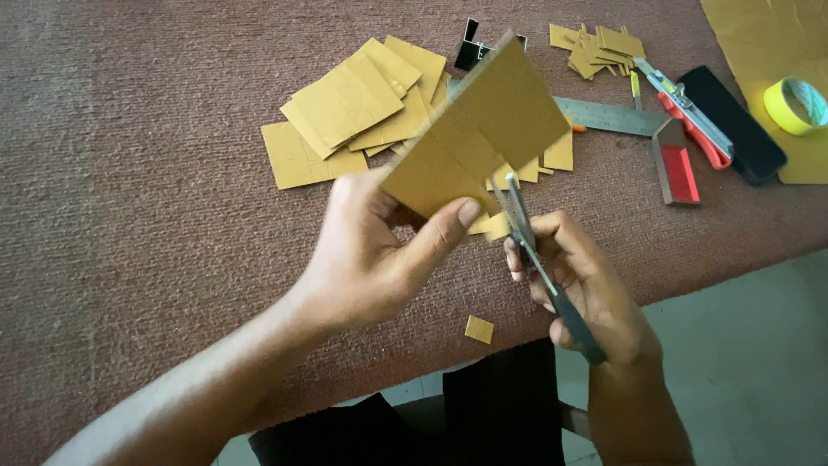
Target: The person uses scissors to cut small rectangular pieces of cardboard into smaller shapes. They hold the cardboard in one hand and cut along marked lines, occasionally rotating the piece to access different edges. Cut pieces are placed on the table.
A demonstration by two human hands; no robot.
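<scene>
Left hand (371, 250): grips tan cardboard sheet (479, 129), thumb on front, fingers hidden behind.
Right hand (586, 289): closed around grey metal scissors (526, 237); handles hidden, blade tips hard to make out.

The left half of the tabletop (129, 173) lies bare, so a hand could pass there freely; toward the middle a loose pile of cardboard squares (354, 112) blocks the way; behind it stand two small black clips (470, 47); to the right a steel ruler (604, 116), a heap of small cardboard strips (595, 45), a utility knife (690, 112), a red-faced block (677, 164), a black phone (733, 125) and a roll of yellow tape (795, 105) crowd the surface closely together; a single cardboard scrap (479, 329) sits near the front edge; the strip along that edge is otherwise open.
</scene>
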